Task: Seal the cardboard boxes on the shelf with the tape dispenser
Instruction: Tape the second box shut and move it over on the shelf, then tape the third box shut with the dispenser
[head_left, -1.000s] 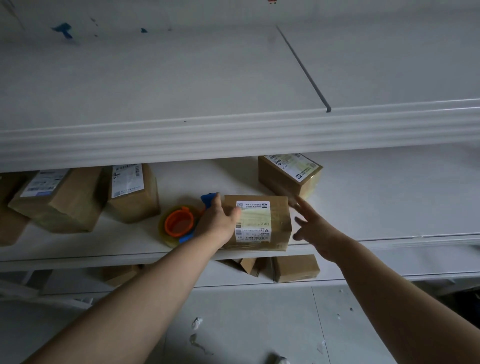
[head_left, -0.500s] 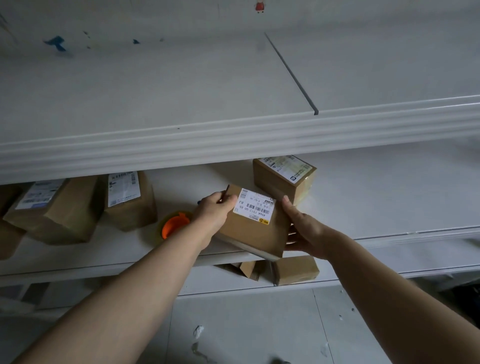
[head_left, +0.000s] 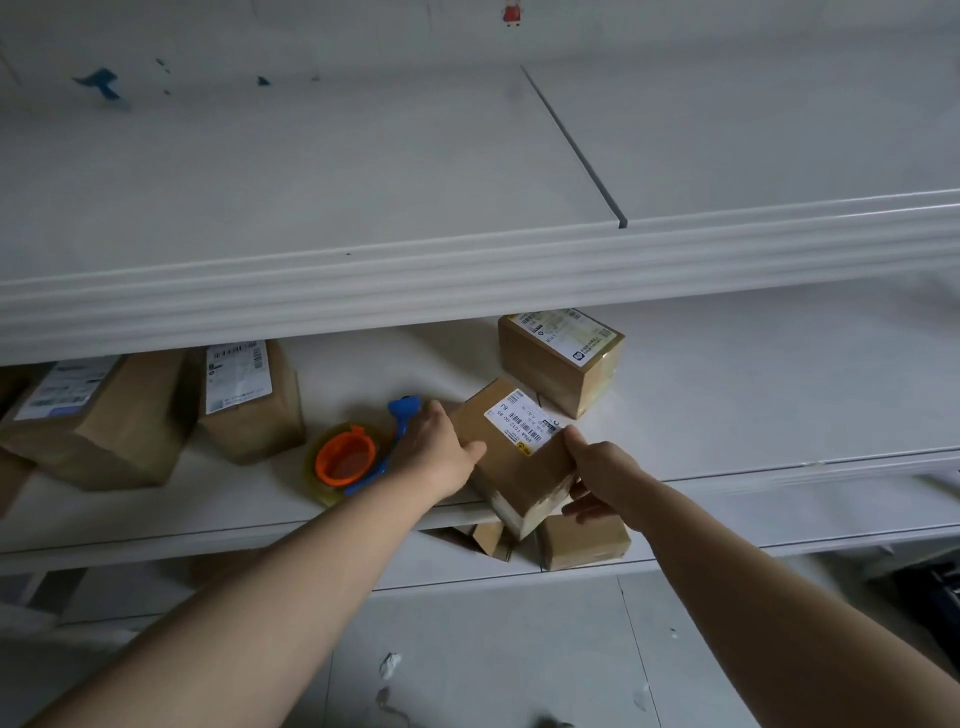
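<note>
A small cardboard box (head_left: 511, 467) with a white barcode label sits turned at an angle at the front edge of the middle shelf (head_left: 727, 405), one corner overhanging. My left hand (head_left: 436, 454) grips its left side, thumb on top. My right hand (head_left: 597, 480) holds its right corner, thumb on the top face and fingers underneath. The tape dispenser (head_left: 358, 457), with an orange core, a blue handle and a yellowish roll, lies on the shelf just left of my left hand.
Another labelled box (head_left: 561, 361) stands behind the held one. Two bigger boxes (head_left: 249, 400) (head_left: 98, 421) sit at the shelf's left. Small boxes (head_left: 582, 543) lie on the lower shelf. The upper shelf's front edge (head_left: 467, 280) hangs low overhead.
Both hands took hold of the box, lifted and turned it so a smaller label faces up, and now it lies rotated at the shelf edge. The dispenser has come back into view.
</note>
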